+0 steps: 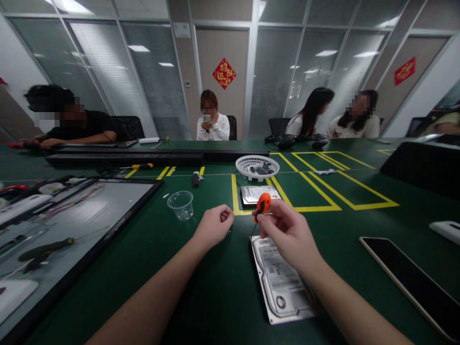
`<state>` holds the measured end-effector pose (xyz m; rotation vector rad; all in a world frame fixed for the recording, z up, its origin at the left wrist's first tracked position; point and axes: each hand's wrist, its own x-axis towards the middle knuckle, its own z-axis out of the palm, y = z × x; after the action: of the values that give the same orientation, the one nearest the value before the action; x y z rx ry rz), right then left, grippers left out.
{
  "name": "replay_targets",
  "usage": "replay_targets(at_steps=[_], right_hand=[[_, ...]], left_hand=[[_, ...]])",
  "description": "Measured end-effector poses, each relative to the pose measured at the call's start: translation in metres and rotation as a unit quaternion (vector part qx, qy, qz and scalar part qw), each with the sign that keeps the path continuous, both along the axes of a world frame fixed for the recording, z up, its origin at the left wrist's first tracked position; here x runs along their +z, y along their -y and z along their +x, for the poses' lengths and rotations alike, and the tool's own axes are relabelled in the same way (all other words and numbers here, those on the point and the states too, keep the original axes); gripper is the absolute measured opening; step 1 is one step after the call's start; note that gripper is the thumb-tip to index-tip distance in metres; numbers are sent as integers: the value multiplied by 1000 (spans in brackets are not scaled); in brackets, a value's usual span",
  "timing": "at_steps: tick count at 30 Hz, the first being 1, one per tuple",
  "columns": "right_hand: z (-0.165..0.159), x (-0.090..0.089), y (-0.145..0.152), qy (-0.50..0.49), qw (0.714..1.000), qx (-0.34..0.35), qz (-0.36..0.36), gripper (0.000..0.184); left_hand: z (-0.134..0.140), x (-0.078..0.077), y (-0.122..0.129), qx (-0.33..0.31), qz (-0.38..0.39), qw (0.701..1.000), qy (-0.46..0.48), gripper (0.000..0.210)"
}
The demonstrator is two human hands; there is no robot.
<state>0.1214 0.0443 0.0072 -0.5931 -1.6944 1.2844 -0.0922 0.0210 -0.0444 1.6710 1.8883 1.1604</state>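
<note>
The drive (278,282) lies flat on the worktop (223,287), partly under the right hand (289,235), whose fingers are just above its far edge, gripping the screwdriver (264,203); the shaft slants down to the drive's far left corner. The left hand (213,225) is near that corner, fingers curled in; whether they hold anything I cannot tell. Beyond are a second drive (251,194) and a basket (247,173); a cup (180,206) stands to the left

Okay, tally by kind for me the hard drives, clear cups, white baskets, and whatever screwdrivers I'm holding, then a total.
Hard drives: 2
Clear cup: 1
White basket: 1
Orange-and-black screwdriver, in your right hand: 1
Total: 5
</note>
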Motion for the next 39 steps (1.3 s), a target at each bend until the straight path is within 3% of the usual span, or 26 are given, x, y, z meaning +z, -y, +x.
replay_targets(at_steps=[5, 15, 19, 26, 33, 39], right_hand=[[0, -1, 0, -2, 1000, -9, -18, 25], [-1, 0, 0, -14, 1000, 4, -11, 16], [-1, -1, -1, -32, 999, -3, -28, 24], [-1, 3, 2, -52, 998, 20, -13, 21], [-1, 1, 1, -42, 999, -9, -30, 25], [0, 4, 3, -60, 998, 20, -15, 20]], left_hand=[[0, 0, 1, -2, 1, 1000, 4, 18], [-2, -3, -1, -3, -1, 1000, 10, 19], [-1, -2, 0, -3, -1, 1000, 16, 18], [-1, -2, -1, 1, 0, 1000, 1, 19], [-2, -2, 0, 2, -4, 1000, 7, 19], [-1, -3, 0, -3, 1, 1000, 12, 20]])
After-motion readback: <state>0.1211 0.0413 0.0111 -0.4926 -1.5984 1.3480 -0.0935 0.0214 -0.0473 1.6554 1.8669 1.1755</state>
